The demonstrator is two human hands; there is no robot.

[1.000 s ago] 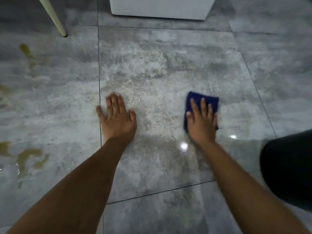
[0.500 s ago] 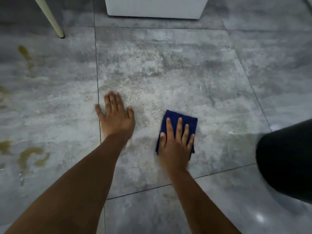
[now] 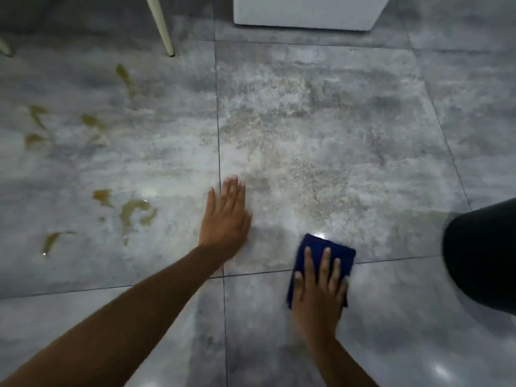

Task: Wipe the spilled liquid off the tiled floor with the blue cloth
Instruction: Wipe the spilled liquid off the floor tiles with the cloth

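Note:
A folded dark blue cloth (image 3: 339, 254) lies flat on the grey tiled floor (image 3: 321, 141), across a grout line near me. My right hand (image 3: 319, 291) presses down on it, fingers spread over its near half. My left hand (image 3: 227, 219) rests flat on the floor to the cloth's left, fingers together, holding nothing. Yellow-brown spilled liquid (image 3: 131, 210) sits in puddles and streaks on the tile to the left, apart from both hands. The middle tile shows a pale, smeared wet patch (image 3: 293, 163).
A cream furniture leg (image 3: 162, 29) stands at the back left. A white box-like base (image 3: 307, 9) sits at the back centre. My dark-clothed knee (image 3: 483, 255) fills the right edge.
My right hand has dragged the cloth back toward me, onto the grout line. The view has swung left, showing more of the spill. My left hand stays planted on the floor.

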